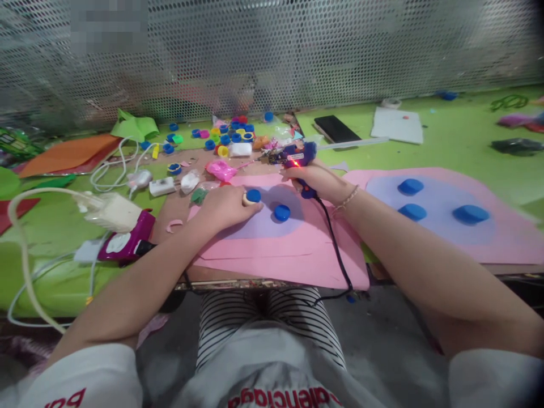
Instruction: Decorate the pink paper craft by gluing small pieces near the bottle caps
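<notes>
My left hand (pixel 228 208) is closed on a blue cap (pixel 254 196), gripped between thumb and fingers over the pale purple shape (pixel 272 227). That shape lies on a pink sheet (pixel 323 262). To the right of the held cap, a second blue cap (pixel 282 213) sits on the purple. My right hand (pixel 317 180) is wrapped round a dark blue glue gun (pixel 297 153) with a lit red light; its nozzle points left, above the sheet's back edge. A black cord runs from its handle to the table's front edge.
Three blue caps (pixel 411 186) rest on another purple and pink piece at right. Behind are colourful bottle rings (pixel 224 139), a black phone (pixel 338 130) and white paper (pixel 396 125). Left are a magenta power strip (pixel 127 241), plugs, white cables and orange sheets (pixel 70 155). Perforated metal stands behind.
</notes>
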